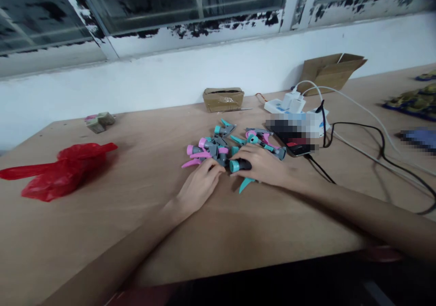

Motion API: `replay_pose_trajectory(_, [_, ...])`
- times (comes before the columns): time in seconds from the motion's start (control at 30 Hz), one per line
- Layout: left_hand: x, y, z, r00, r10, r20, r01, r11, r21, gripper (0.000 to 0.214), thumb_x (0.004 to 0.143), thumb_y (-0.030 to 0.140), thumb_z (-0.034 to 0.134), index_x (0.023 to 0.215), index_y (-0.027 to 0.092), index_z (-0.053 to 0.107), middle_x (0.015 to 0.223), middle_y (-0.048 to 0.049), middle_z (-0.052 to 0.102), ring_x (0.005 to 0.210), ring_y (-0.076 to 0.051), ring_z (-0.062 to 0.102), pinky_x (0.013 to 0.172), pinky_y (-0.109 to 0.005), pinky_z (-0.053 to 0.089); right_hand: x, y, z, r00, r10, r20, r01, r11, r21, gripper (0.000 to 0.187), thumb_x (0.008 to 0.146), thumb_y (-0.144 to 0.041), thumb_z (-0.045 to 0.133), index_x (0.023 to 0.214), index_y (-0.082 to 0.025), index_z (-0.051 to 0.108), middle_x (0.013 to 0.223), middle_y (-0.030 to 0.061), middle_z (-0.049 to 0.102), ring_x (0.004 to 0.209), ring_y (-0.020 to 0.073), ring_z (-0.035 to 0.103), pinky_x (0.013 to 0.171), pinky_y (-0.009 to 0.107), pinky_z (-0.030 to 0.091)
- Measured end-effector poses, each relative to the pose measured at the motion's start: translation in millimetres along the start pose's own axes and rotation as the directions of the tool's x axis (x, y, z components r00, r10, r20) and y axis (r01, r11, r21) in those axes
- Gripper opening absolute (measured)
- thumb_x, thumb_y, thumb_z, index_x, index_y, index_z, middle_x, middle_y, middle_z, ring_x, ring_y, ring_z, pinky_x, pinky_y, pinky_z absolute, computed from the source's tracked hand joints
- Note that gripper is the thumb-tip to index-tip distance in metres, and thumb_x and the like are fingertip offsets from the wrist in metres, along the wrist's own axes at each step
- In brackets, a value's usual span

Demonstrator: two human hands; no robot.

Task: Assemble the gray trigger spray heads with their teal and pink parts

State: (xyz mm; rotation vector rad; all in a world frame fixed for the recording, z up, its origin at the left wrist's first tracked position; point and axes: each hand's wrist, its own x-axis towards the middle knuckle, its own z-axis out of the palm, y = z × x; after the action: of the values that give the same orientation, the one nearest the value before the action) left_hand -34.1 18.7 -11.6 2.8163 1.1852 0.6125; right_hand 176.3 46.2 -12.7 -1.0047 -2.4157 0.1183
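A pile of grey hose spray nozzles point(214, 149) with pink or teal rings and levers lies in the middle of the table. My right hand point(262, 164) is closed around a dark grey spray nozzle with a teal ring point(235, 165), and its teal lever sticks out below the fingers. At the near left side of the pile, my left hand point(201, 184) has its fingers curled together. Its fingertips meet the dark parts there, and whatever they pinch is hidden. More nozzles point(260, 138) lie just beyond my right hand.
A red plastic bag point(68, 170) and a small block-like bundle point(99, 121) lie left. Behind stands a small carton point(224, 100). To the right are a phone point(293, 138), a power strip point(276, 107) with cables, and an open cardboard box point(329, 73).
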Motion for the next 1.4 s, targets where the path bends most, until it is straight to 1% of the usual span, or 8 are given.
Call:
replay_pose_trajectory(0.17, [7.5,-4.3,4.3,0.996,-0.04,-0.084,0.04,0.999,0.002,0.018,0.088,0.011,0.04,0.091,0.015,0.057,0.093,-0.0065,0.054,0.086,-0.017,0.055,0.078,-0.035,0.049,3.9,13.1,-9.5,0.999,0.009,-0.053,-0.008,1.0,0.019,0.03,0.075,-0.037,0.063,0.098,-0.017,0.06,0.098,0.0068,0.063,0.097,0.02,0.055,0.086,0.036,0.043])
replay_pose_trajectory(0.37, [-21.3,9.0,-6.5,0.982,-0.13,-0.134,0.133,0.991,0.013,0.013,0.087,0.019,0.044,0.091,0.019,0.057,0.096,-0.0056,0.055,0.086,-0.018,0.057,0.076,-0.032,0.049,-53.8,-15.1,-53.9,0.989,0.142,-0.037,-0.137,0.984,0.11,0.033,0.072,-0.045,0.064,0.097,-0.024,0.061,0.096,0.0015,0.064,0.087,0.0179,0.06,0.076,0.032,0.048])
replay_pose_trajectory(0.53, [-26.3,-5.8,-19.9,0.803,-0.5,-0.325,0.538,0.843,0.033,0.042,0.082,0.04,0.052,0.116,0.015,0.047,0.111,-0.0146,0.046,0.108,-0.032,0.047,0.087,-0.047,0.044,-83.9,-1.9,-70.0,0.888,0.457,0.055,-0.459,0.87,0.182,0.027,0.072,-0.049,0.062,0.085,-0.025,0.063,0.073,-0.0025,0.066,0.064,0.0152,0.062,0.057,0.028,0.049])
replay_pose_trajectory(0.63, [-17.3,-19.5,-18.1,0.739,-0.609,-0.288,0.608,0.787,-0.104,0.066,0.082,0.051,0.047,0.135,0.017,0.027,0.129,-0.0189,0.032,0.126,-0.036,0.03,0.097,-0.054,0.033,-75.2,14.1,-60.3,0.872,0.479,0.102,-0.485,0.82,0.303,0.029,0.072,-0.048,0.062,0.086,-0.023,0.064,0.076,-0.0002,0.067,0.068,0.0166,0.063,0.057,0.028,0.049])
replay_pose_trajectory(0.77, [0.0,-24.2,-3.5,0.761,-0.636,-0.123,0.602,0.765,-0.228,0.068,0.085,0.055,0.037,0.138,0.017,0.021,0.139,-0.0209,0.022,0.133,-0.035,0.019,0.102,-0.054,0.025,-50.5,23.0,-40.6,0.903,0.402,0.153,-0.419,0.742,0.524,0.034,0.07,-0.046,0.063,0.089,-0.018,0.063,0.085,0.0049,0.067,0.079,0.0188,0.063,0.068,0.032,0.05])
replay_pose_trajectory(1.07, [22.1,-42.4,-18.9,0.821,-0.53,-0.212,0.506,0.847,-0.161,0.05,0.091,0.05,0.023,0.118,0.017,0.048,0.123,-0.0128,0.046,0.123,-0.026,0.038,0.104,-0.043,0.028,-36.5,16.2,-54.4,0.906,0.385,0.176,-0.409,0.688,0.6,0.033,0.065,-0.042,0.069,0.088,-0.02,0.065,0.088,0.0018,0.065,0.082,0.0171,0.06,0.076,0.032,0.047])
replay_pose_trajectory(1.27, [120.0,-58.3,-16.6,0.915,-0.4,-0.053,0.397,0.915,-0.068,0.055,0.084,0.06,0.032,0.121,0.024,0.05,0.132,-0.0078,0.044,0.125,-0.026,0.036,0.104,-0.04,0.026,-31.8,17.6,-64.6,0.879,0.476,0.034,-0.339,0.574,0.745,0.03,0.065,-0.041,0.069,0.087,-0.021,0.065,0.094,0.003,0.066,0.087,0.0179,0.06,0.08,0.034,0.047])
replay_pose_trajectory(1.4, [182.4,-45.5,13.6,0.925,-0.353,0.137,0.359,0.933,-0.017,0.076,0.067,0.074,0.044,0.13,0.031,0.043,0.143,-0.0095,0.03,0.128,-0.043,0.023,0.099,-0.059,0.02,-32.1,17.3,-56.1,0.839,0.542,-0.047,-0.284,0.51,0.812,0.03,0.065,-0.037,0.071,0.09,-0.022,0.063,0.094,0.0018,0.066,0.088,0.0164,0.06,0.083,0.033,0.047])
